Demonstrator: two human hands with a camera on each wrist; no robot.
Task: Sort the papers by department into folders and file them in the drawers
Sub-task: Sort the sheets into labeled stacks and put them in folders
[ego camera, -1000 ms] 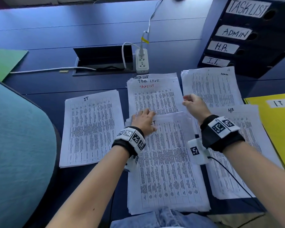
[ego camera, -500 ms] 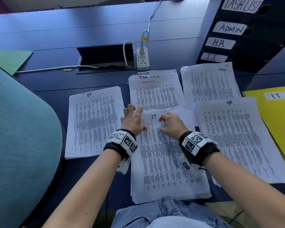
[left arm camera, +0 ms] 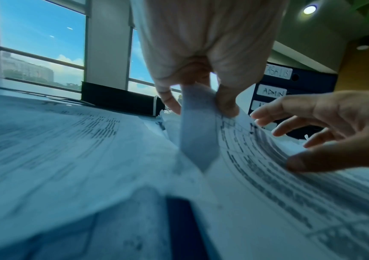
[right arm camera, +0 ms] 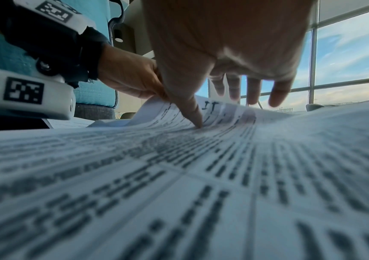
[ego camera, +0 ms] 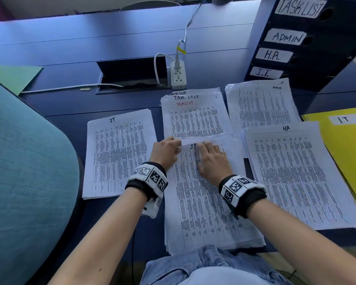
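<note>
A thick unsorted stack of printed sheets (ego camera: pixel 206 202) lies in front of me, its top sheet marked IT. My left hand (ego camera: pixel 167 153) pinches the top left corner of that sheet (left arm camera: pixel 199 126) and lifts it. My right hand (ego camera: pixel 211 159) rests on the sheet with fingers spread, thumb pressing down (right arm camera: pixel 198 121). Sorted piles lie around: IT (ego camera: pixel 119 153) at left, TASKLIST (ego camera: pixel 193 114) behind, ADMIN (ego camera: pixel 261 103) at back right, HR (ego camera: pixel 296 175) at right. A yellow folder labelled IT (ego camera: pixel 347 140) lies at far right.
A dark blue drawer unit (ego camera: pixel 308 44) labelled TASKLIST, ADMIN, H.R., I.T. stands at back right. A white power strip (ego camera: pixel 178 76) with cables sits by an open desk cable hatch (ego camera: pixel 132 75). A green folder (ego camera: pixel 14 77) lies far left, beside a teal chair back (ego camera: pixel 25 171).
My left hand has gone from lying flat on the stack to pinching and lifting the top IT sheet's corner. My right hand came in from the right onto that sheet.
</note>
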